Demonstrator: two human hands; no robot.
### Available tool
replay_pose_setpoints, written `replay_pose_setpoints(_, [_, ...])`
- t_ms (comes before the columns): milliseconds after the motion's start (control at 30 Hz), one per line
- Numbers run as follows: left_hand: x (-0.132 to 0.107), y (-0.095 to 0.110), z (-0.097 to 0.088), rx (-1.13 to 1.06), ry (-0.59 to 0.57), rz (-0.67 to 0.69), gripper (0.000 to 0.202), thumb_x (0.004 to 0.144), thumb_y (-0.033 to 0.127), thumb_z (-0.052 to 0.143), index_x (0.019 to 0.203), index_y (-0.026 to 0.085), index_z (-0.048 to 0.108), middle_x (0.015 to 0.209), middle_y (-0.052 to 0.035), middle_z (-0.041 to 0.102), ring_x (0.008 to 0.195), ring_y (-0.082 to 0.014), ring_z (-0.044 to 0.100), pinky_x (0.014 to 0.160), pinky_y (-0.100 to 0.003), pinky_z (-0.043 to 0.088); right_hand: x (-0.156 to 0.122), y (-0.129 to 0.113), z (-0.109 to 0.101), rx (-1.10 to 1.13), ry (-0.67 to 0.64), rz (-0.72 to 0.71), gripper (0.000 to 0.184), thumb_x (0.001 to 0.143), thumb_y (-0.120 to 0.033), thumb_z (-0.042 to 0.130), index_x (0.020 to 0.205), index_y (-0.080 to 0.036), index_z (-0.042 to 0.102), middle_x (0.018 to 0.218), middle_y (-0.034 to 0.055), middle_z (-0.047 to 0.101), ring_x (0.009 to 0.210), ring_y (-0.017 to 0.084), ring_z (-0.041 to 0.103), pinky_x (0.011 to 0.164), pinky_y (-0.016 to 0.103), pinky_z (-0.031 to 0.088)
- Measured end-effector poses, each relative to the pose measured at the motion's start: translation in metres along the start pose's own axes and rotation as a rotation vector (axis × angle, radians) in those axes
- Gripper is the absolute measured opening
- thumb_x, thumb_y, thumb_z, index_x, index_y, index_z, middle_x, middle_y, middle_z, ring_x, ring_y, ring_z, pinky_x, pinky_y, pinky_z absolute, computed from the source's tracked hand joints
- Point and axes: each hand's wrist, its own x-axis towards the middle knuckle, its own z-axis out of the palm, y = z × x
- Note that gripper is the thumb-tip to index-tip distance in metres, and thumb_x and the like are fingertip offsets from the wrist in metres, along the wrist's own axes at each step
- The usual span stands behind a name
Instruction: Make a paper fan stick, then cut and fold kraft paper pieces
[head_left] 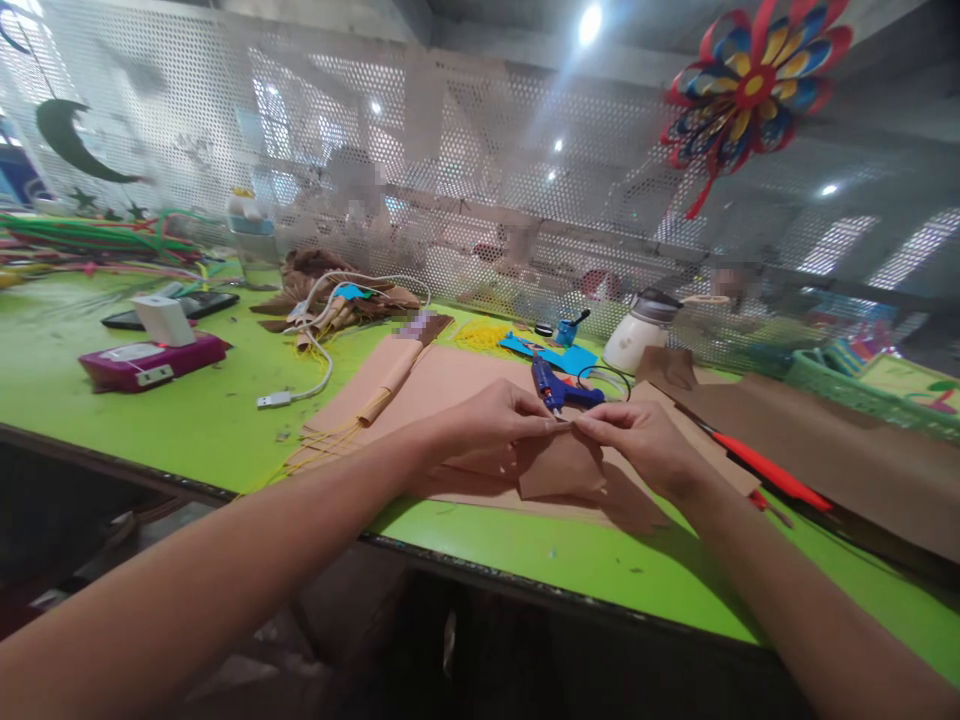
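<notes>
My left hand (491, 420) and my right hand (643, 440) meet above the green table (187, 420), both pinching the top edge of a small piece of brown paper (559, 465). The paper hangs down between the fingertips. Beneath it lie larger sheets of brown paper (442, 385). A blue glue gun (559, 388) lies just behind my fingers, its black cord looping to the right.
A rolled brown paper tube (386, 385), a white USB cable (300, 385) and a magenta box (154, 362) sit at the left. A white kettle-like pot (637, 335), red scissors (772, 475), a green basket (840, 385) and a perforated screen (450, 150) stand behind and right.
</notes>
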Motion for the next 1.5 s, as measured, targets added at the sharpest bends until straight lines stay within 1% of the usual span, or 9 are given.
replay_pose_setpoints(133, [0.002, -0.001, 0.003, 0.082, 0.027, 0.025, 0.041, 0.076, 0.049, 0.055, 0.061, 0.012, 0.057, 0.053, 0.0027, 0.047, 0.051, -0.0078, 0.039, 0.048, -0.021, 0.028, -0.001, -0.002, 0.005, -0.011, -0.027, 0.023, 0.034, 0.077, -0.047, 0.061, 0.07, -0.015, 0.068, 0.061, 0.0002, 0.056, 0.06, 0.013, 0.046, 0.059, 0.026, 0.036])
replay_pose_setpoints(267, [0.001, 0.003, 0.003, 0.085, 0.023, 0.039, 0.04, 0.076, 0.049, 0.055, 0.058, 0.013, 0.053, 0.052, 0.0042, 0.042, 0.051, -0.0071, 0.035, 0.048, -0.021, 0.026, -0.001, 0.001, 0.005, 0.032, -0.061, 0.012, 0.033, 0.077, -0.047, 0.062, 0.069, -0.015, 0.065, 0.062, 0.001, 0.055, 0.061, 0.013, 0.046, 0.058, 0.027, 0.036])
replay_pose_setpoints(500, [-0.006, 0.002, -0.007, -0.049, 0.004, -0.075, 0.038, 0.073, 0.048, 0.062, 0.06, 0.013, 0.055, 0.051, 0.0032, 0.048, 0.049, -0.0082, 0.041, 0.05, -0.022, 0.031, 0.001, 0.008, -0.001, 0.187, -0.05, 0.059, 0.031, 0.076, -0.044, 0.065, 0.07, -0.014, 0.063, 0.062, -0.0004, 0.054, 0.059, 0.011, 0.045, 0.056, 0.026, 0.034])
replay_pose_setpoints(700, [-0.004, 0.003, -0.006, 0.061, 0.012, -0.012, 0.039, 0.075, 0.049, 0.058, 0.062, 0.013, 0.057, 0.052, 0.0036, 0.048, 0.051, -0.0082, 0.041, 0.05, -0.021, 0.029, -0.001, -0.005, 0.003, 0.046, 0.004, 0.007, 0.03, 0.07, -0.042, 0.07, 0.084, -0.015, 0.067, 0.082, 0.0051, 0.065, 0.076, 0.017, 0.056, 0.069, 0.029, 0.042])
replay_pose_setpoints(933, [-0.002, 0.009, 0.001, 0.149, 0.001, 0.001, 0.037, 0.079, 0.046, 0.054, 0.06, 0.014, 0.052, 0.052, 0.0042, 0.044, 0.051, -0.0077, 0.038, 0.049, -0.02, 0.029, -0.001, -0.004, 0.005, 0.051, 0.027, 0.053, 0.031, 0.067, -0.044, 0.071, 0.064, -0.015, 0.063, 0.06, -0.0002, 0.056, 0.057, 0.011, 0.045, 0.053, 0.026, 0.035])
replay_pose_setpoints(1100, [-0.002, 0.005, -0.009, 0.227, -0.06, 0.034, 0.027, 0.082, 0.034, 0.05, 0.068, 0.013, 0.058, 0.056, 0.0023, 0.051, 0.055, -0.009, 0.045, 0.053, -0.02, 0.034, 0.002, 0.006, -0.006, 0.114, -0.049, 0.106, 0.03, 0.067, -0.045, 0.071, 0.073, -0.015, 0.07, 0.063, 0.0012, 0.06, 0.059, 0.012, 0.049, 0.056, 0.027, 0.037])
replay_pose_setpoints(1200, [-0.002, 0.0, -0.014, 0.188, -0.107, -0.021, 0.023, 0.082, 0.031, 0.049, 0.076, 0.012, 0.061, 0.06, 0.0005, 0.056, 0.057, -0.0101, 0.051, 0.056, -0.021, 0.038, 0.003, 0.007, -0.013, 0.131, -0.114, 0.138, 0.034, 0.068, -0.047, 0.07, 0.083, -0.016, 0.072, 0.072, 0.0043, 0.066, 0.064, 0.015, 0.055, 0.061, 0.03, 0.042])
replay_pose_setpoints(1367, [0.0, -0.003, -0.015, 0.052, -0.096, -0.078, 0.017, 0.081, 0.03, 0.052, 0.083, 0.013, 0.058, 0.064, -0.0002, 0.06, 0.06, -0.012, 0.058, 0.057, -0.023, 0.042, 0.004, 0.006, -0.016, 0.038, -0.012, 0.024, 0.034, 0.072, -0.046, 0.067, 0.086, -0.015, 0.072, 0.074, 0.0063, 0.066, 0.07, 0.017, 0.056, 0.071, 0.033, 0.045])
replay_pose_setpoints(1500, [0.0, -0.003, -0.014, 0.014, -0.083, -0.055, 0.017, 0.081, 0.03, 0.055, 0.08, 0.013, 0.056, 0.063, 0.001, 0.058, 0.057, -0.0103, 0.055, 0.057, -0.023, 0.042, 0.006, 0.009, -0.013, 0.086, -0.01, 0.028, 0.03, 0.073, -0.045, 0.068, 0.08, -0.016, 0.072, 0.077, 0.0065, 0.066, 0.072, 0.017, 0.056, 0.072, 0.033, 0.045])
